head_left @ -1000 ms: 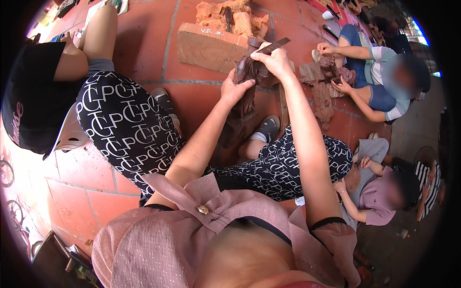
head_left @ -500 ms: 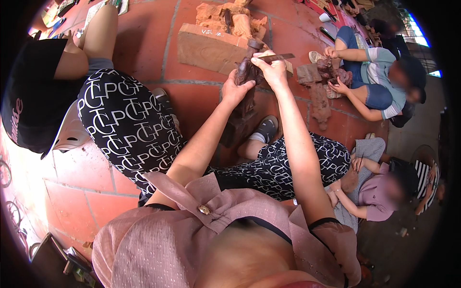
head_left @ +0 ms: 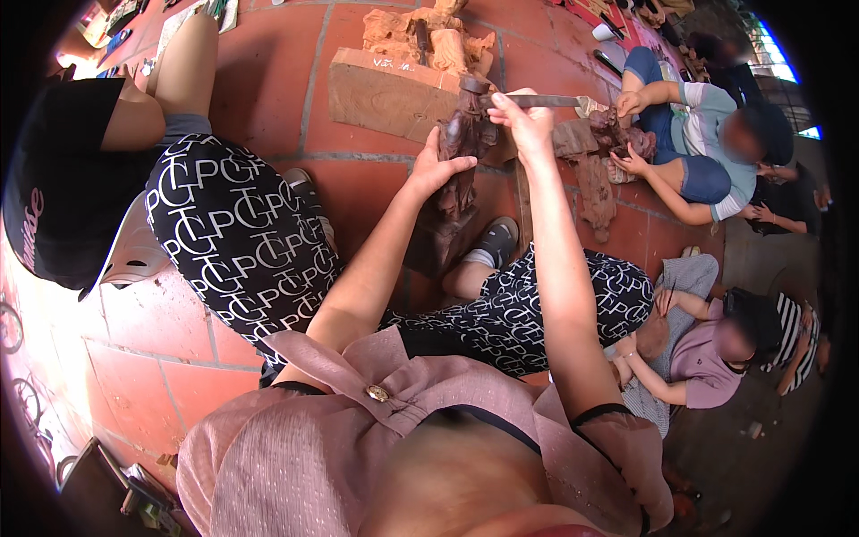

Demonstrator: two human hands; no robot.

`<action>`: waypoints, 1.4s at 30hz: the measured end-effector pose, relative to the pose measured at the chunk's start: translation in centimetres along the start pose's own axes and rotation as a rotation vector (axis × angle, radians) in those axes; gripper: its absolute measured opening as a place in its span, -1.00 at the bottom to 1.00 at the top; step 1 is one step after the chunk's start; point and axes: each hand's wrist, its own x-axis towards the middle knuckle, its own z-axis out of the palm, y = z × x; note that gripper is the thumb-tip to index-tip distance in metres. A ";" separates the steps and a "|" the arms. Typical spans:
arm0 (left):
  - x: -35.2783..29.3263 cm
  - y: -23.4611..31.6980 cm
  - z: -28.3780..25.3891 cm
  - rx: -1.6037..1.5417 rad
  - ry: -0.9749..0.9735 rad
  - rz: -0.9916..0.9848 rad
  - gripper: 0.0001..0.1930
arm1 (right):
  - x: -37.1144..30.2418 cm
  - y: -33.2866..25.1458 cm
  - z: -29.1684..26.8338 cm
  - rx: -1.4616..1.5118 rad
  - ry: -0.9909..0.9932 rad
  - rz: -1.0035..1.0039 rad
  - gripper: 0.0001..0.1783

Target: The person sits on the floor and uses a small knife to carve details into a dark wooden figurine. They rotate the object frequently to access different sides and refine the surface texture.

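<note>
A dark brown carved wooden figure [head_left: 465, 134] stands upright between my legs, on a dark base low in the shadow. My left hand [head_left: 437, 170] is closed round its near left side, thumb across the front. At the figure's upper right, my right hand [head_left: 528, 130] pinches a long, thin, flat strip like a file [head_left: 559, 101]. The strip points to the right, its inner end close to the figure's top; whether it touches the wood, I cannot tell.
Beyond the figure, a wooden block [head_left: 385, 94] stands before an orange-toned carving [head_left: 389, 34]. At right, a co-worker holds a reddish-brown carving [head_left: 631, 139] beside a brown wooden piece [head_left: 595, 192]. Other people sit at the left and lower right on red floor tiles [head_left: 259, 89].
My right hand has shifted slightly right, and more of the strip now extends to the right. My left hand stays on the figure. The co-worker's upper hand has moved a little.
</note>
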 end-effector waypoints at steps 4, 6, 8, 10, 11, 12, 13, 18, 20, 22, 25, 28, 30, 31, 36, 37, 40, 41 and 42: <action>-0.2 0.1 0.6 -0.062 -0.028 0.064 0.08 | 1.5 -4.6 -0.7 -0.069 0.058 -0.150 -0.84; -0.6 1.0 1.0 0.028 0.023 0.060 0.09 | 1.9 -5.9 -0.7 -0.157 -0.009 -0.176 -0.82; -1.6 1.8 1.3 0.206 0.111 0.032 0.08 | 2.7 -5.8 -0.9 -0.235 -0.123 -0.189 -0.82; -2.1 2.5 1.6 0.283 0.117 -0.030 0.08 | 2.7 -5.3 -0.8 -0.371 -0.196 -0.210 -0.86; -2.2 2.7 1.6 0.327 0.122 -0.061 0.08 | 2.5 -5.2 -0.5 -0.469 -0.231 -0.227 -0.87; -2.2 2.6 1.6 0.319 0.117 -0.060 0.08 | 2.4 -5.1 -0.2 -0.565 -0.266 -0.245 -0.87; -2.2 2.6 1.6 0.312 0.110 -0.059 0.08 | 2.6 -4.2 0.0 -0.587 -0.293 -0.294 -0.86; -2.0 2.4 1.7 0.322 0.139 -0.046 0.07 | 3.1 -1.5 1.2 -1.006 -0.357 -0.728 -0.77; 0.3 -1.7 1.2 0.178 0.159 0.050 0.09 | 3.1 -2.9 2.8 -1.117 -0.410 -0.737 -0.75; 0.6 -2.1 1.1 0.042 0.135 0.070 0.08 | 3.8 -2.7 2.8 -1.102 -0.381 -0.577 -0.71; -0.8 0.7 1.9 0.107 0.127 0.016 0.07 | 3.3 -3.6 2.4 -1.125 -0.364 -0.539 -0.71; -1.7 2.5 2.1 0.123 0.137 -0.026 0.08 | 3.3 -3.7 2.8 -1.138 -0.346 -0.637 -0.72; -2.0 2.6 1.9 0.131 0.150 -0.033 0.09 | 3.6 -3.7 3.0 -1.137 -0.358 -0.595 -0.70; -1.6 1.9 1.9 0.115 0.149 -0.021 0.09 | 3.7 -3.8 2.8 -1.122 -0.364 -0.620 -0.69; -1.3 1.5 1.4 0.157 0.070 -0.003 0.12 | 2.6 -4.8 3.4 -0.811 -0.276 -0.492 -0.77; -1.3 1.8 1.0 0.114 0.012 0.001 0.13 | 2.2 -5.5 3.4 -0.718 -0.269 -0.439 -0.79; -0.8 2.0 -0.5 0.050 -0.124 0.014 0.21 | 1.4 -6.0 3.4 -0.472 -0.099 -0.264 -0.85; -0.6 1.9 -0.4 0.035 -0.121 0.036 0.22 | 1.3 -5.7 3.4 -0.331 -0.028 -0.254 -0.85; -0.5 1.7 -0.4 0.021 -0.119 0.057 0.23 | 1.0 -5.4 3.4 -0.214 0.028 -0.257 -0.88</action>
